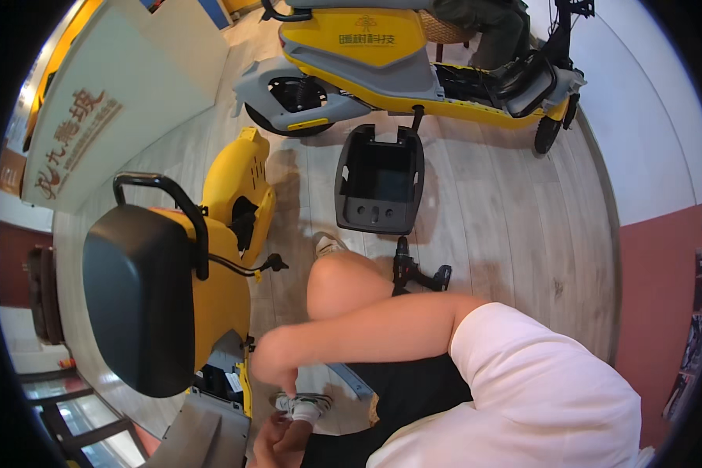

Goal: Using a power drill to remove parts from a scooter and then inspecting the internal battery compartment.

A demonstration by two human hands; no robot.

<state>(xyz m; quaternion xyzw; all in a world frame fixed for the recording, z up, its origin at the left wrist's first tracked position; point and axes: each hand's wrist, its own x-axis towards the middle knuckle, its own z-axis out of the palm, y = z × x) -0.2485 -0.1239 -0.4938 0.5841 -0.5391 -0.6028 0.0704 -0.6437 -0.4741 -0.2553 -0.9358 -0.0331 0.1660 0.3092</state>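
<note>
My right hand [275,357] bends down at the wrist beside the lower side of the near yellow scooter [222,300]. One of its digits points downward; the other fingers are hidden. Lower down, my left hand [270,435] has its fingers curled close together near the scooter's grey lower panel [203,437]. What it grips, if anything, cannot be made out. A black seat [140,300] and a black grab bar [168,181] top this scooter. From its side sticks out a black cable with a plug [273,264].
A black storage bin [376,179] and a black cordless drill [413,273] lie on the wood-look floor. A yellow body panel [238,187] stands by the seat. Behind is a second yellow scooter [359,39], with a person in dark trousers [491,31] beside it.
</note>
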